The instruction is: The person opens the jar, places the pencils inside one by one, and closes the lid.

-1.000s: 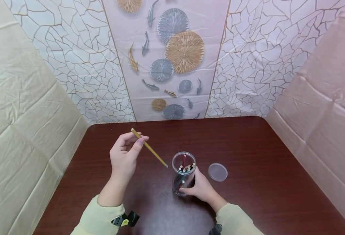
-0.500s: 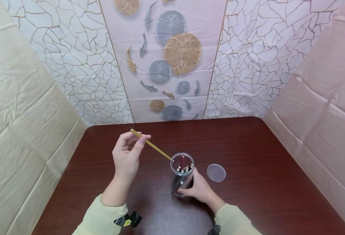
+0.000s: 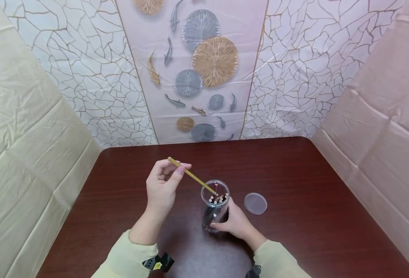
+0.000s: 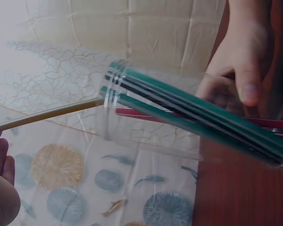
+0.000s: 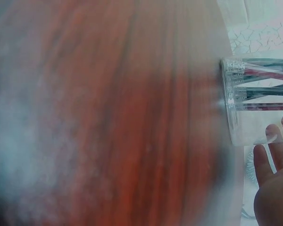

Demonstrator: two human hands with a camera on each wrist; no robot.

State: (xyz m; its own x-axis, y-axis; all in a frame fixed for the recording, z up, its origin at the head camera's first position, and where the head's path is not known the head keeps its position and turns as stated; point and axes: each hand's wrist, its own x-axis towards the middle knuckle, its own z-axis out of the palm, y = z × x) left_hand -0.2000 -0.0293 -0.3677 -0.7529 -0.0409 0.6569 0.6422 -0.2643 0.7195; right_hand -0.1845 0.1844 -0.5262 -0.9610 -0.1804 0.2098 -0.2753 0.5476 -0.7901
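A clear round jar stands on the table, holding several dark green, black and red pencils. My right hand grips the jar low on its right side, thumb in front. In the right wrist view, fingers of the right hand show against the clear wall. Between thumb and fingers, my left hand pinches a yellow pencil near its upper end. The pencil slants down to the right, its lower tip inside the jar's mouth. In the left wrist view the left hand is only partly seen.
To the right of the jar a clear round lid lies flat on the dark red-brown table. A patterned cloth hangs behind the table, with plain cream cloth at both sides.
The left hand has moved right with the yellow pencil. Its lower tip has gone from left of the jar, past the rim, to inside the mouth. The right hand still holds the jar in place.
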